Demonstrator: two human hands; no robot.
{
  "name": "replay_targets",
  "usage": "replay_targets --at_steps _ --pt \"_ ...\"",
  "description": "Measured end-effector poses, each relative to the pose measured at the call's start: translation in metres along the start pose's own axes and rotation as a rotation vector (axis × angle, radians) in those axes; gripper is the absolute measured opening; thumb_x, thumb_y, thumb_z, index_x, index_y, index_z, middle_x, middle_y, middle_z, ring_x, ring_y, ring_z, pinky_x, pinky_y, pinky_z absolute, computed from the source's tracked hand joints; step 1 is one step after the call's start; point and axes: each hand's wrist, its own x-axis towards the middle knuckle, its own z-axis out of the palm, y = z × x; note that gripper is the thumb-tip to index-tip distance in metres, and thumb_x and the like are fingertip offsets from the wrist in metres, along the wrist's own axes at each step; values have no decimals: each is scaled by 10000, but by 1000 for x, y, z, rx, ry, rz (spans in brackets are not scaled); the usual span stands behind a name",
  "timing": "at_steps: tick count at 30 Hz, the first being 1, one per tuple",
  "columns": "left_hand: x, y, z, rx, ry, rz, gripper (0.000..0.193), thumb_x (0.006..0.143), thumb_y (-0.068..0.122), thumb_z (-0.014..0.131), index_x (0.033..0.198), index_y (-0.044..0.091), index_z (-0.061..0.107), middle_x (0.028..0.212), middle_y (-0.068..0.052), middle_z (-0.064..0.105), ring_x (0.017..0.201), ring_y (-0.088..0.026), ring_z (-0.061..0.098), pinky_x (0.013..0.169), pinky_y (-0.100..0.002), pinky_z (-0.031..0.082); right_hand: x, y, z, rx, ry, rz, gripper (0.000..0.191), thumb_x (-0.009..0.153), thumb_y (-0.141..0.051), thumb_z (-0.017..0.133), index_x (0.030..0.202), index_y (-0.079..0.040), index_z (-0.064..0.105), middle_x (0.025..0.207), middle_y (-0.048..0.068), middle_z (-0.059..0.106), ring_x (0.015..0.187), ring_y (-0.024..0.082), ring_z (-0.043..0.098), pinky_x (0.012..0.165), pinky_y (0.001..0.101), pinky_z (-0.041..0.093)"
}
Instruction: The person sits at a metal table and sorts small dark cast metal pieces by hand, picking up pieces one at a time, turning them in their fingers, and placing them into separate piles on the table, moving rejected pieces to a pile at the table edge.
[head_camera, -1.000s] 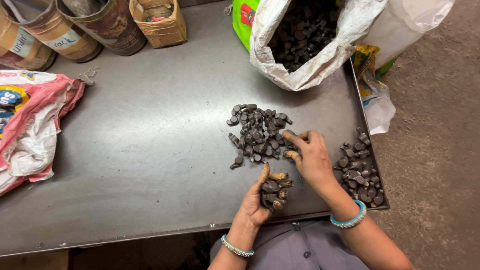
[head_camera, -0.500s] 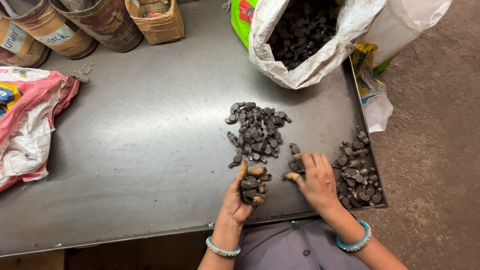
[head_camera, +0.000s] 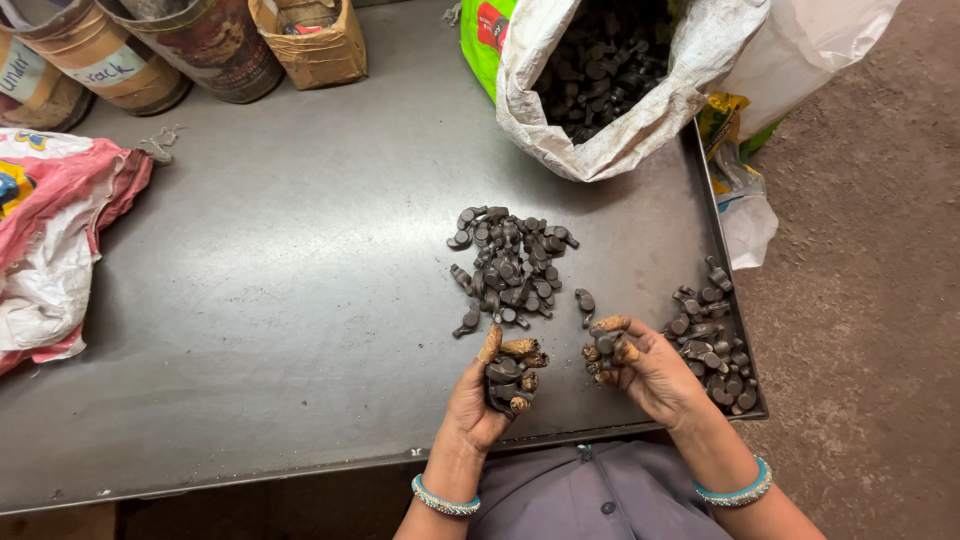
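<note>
My left hand (head_camera: 492, 388) cups a handful of small dark metal parts (head_camera: 505, 377) near the front edge of a grey metal table (head_camera: 280, 290). My right hand (head_camera: 640, 365), just to its right, pinches one dark part (head_camera: 604, 344) in its fingertips. Both hands wear brown finger guards and a beaded bangle at the wrist. A loose pile of the same parts (head_camera: 510, 265) lies just beyond my hands. A second pile (head_camera: 715, 345) sits at the table's right edge, beside my right hand.
An open white sack (head_camera: 620, 90) full of dark parts stands at the back right. Two round tins (head_camera: 200, 45) and a cardboard box (head_camera: 310, 40) line the back left. A pink and white bag (head_camera: 55, 240) lies at the left. Brown floor (head_camera: 870, 300) is on the right.
My right hand has drawn back from the middle pile toward me with a part in its fingers. Both hands now sit closer to the table's front edge.
</note>
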Motion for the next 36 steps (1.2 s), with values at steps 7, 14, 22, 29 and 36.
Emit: replay_targets --at_steps 7,14,22,29,36 --pt "-1 -4 5 8 46 -17 480 953 439 646 1173 17 707 967 -115 728 722 -223 662 526 -297 502 1 1 -6 182 -33 124 263 952 -227 694 1145 -53 653 995 70 745 885 169 717 751 330 604" --pt "3 -17 13 163 -5 -62 608 935 549 628 1184 -1 702 984 -129 759 765 -215 720 574 -324 588 -15 1 17 -174 -102 12 334 959 -243 684 1170 15 714 894 108 743 726 152 680 636 278 567" --pt "4 -32 19 26 -120 -201 617 994 543 628 1249 -17 681 995 -128 752 729 -195 710 478 -253 529 14 -42 65 -1538 78 -759 424 775 62 665 1175 -72 702 1101 151 687 1026 305 636 881 384 540" --pt "-8 2 14 35 -72 -70 614 960 556 619 1240 14 689 959 -121 740 702 -168 677 436 -207 477 21 -44 54 -1695 30 -608 405 739 -6 779 1126 -96 701 1009 84 700 1018 316 625 919 393 512" --pt "-10 19 10 -12 -15 6 599 945 541 630 1229 16 689 960 -133 731 700 -189 674 438 -222 484 19 -11 11 -903 90 -386 339 847 -39 760 1175 -13 681 1072 93 760 947 175 722 836 317 593"
